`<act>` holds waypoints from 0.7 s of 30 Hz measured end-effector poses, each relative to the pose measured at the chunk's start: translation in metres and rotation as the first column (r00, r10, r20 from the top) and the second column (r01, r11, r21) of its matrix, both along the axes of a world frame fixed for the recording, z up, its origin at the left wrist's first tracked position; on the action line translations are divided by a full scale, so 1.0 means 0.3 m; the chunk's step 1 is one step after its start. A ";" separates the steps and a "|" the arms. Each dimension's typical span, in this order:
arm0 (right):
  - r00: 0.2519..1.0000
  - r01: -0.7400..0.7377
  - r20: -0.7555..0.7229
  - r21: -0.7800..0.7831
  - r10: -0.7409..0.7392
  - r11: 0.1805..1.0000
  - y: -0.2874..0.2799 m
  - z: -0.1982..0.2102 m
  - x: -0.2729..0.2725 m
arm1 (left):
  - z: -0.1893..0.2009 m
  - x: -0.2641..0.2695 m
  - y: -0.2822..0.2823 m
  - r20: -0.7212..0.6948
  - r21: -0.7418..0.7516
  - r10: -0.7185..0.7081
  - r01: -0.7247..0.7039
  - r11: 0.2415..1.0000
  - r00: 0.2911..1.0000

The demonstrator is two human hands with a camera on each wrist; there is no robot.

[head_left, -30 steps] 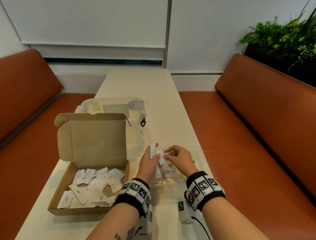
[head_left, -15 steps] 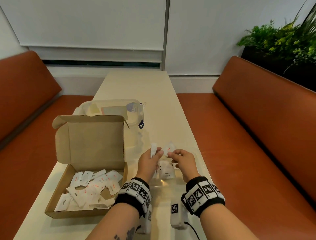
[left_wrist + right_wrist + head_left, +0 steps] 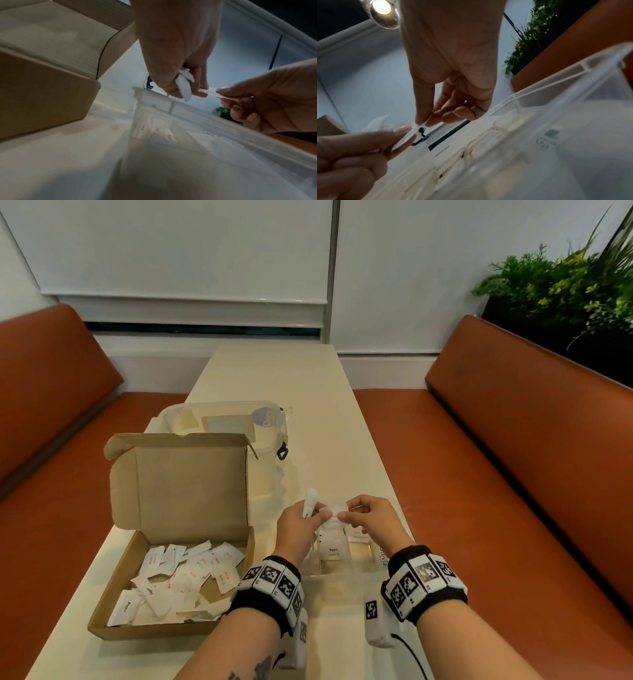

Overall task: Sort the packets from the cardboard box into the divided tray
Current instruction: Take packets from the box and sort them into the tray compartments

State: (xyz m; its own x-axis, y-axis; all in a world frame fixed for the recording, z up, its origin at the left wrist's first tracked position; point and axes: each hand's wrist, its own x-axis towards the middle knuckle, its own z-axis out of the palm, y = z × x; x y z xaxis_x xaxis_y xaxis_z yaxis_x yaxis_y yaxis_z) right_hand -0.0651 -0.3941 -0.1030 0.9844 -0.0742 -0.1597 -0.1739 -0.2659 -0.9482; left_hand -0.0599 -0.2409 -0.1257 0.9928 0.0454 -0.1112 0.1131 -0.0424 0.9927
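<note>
The open cardboard box (image 3: 113, 573) lies at the left with several white packets (image 3: 191, 573) in it. Right of it stands the clear divided tray (image 3: 359, 571), holding a Pepper packet (image 3: 333, 546) and a few others. Both hands hover over the tray. My left hand (image 3: 317, 513) grips an upright folded packet (image 3: 310, 501) and pinches one end of a flat packet (image 3: 331, 511). My right hand (image 3: 344, 513) pinches that packet's other end. The left wrist view shows the left hand (image 3: 193, 93) with the folded packet (image 3: 184, 88), and the right wrist view the right hand's (image 3: 423, 123) pinch.
A clear lidded plastic container (image 3: 222, 419) stands behind the box's raised lid (image 3: 188, 477). Orange benches (image 3: 513, 474) flank the narrow cream table (image 3: 308, 405). A planter with green plants (image 3: 565, 285) sits behind the right bench.
My right hand has drawn one flat packet rightward out of the bunch in my left hand. Both hands now hold it stretched between them above the tray.
</note>
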 end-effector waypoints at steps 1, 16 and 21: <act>0.999 -0.032 -0.009 -0.042 0.032 0.999 -0.005 0.001 0.001 | -0.005 0.000 0.000 -0.009 0.006 -0.003 0.003 1.000 1.000; 0.990 0.098 -0.009 -0.682 -0.142 0.724 -0.074 -0.089 0.010 | -0.042 -0.016 0.016 -0.097 -0.187 0.061 -0.078 0.979 0.993; 0.995 0.066 0.005 -0.801 -0.104 0.595 -0.042 -0.104 0.011 | -0.044 -0.021 0.011 -0.099 -0.183 0.042 -0.060 0.981 0.994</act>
State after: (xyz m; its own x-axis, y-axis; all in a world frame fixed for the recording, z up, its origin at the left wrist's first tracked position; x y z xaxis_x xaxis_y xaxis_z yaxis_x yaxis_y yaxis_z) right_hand -0.0619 -0.4067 -0.1341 0.9612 -0.2740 -0.0315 -0.2669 -0.8955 -0.3561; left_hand -0.0662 -0.2375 -0.1389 0.9744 0.0657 -0.2151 0.2035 0.1495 0.9676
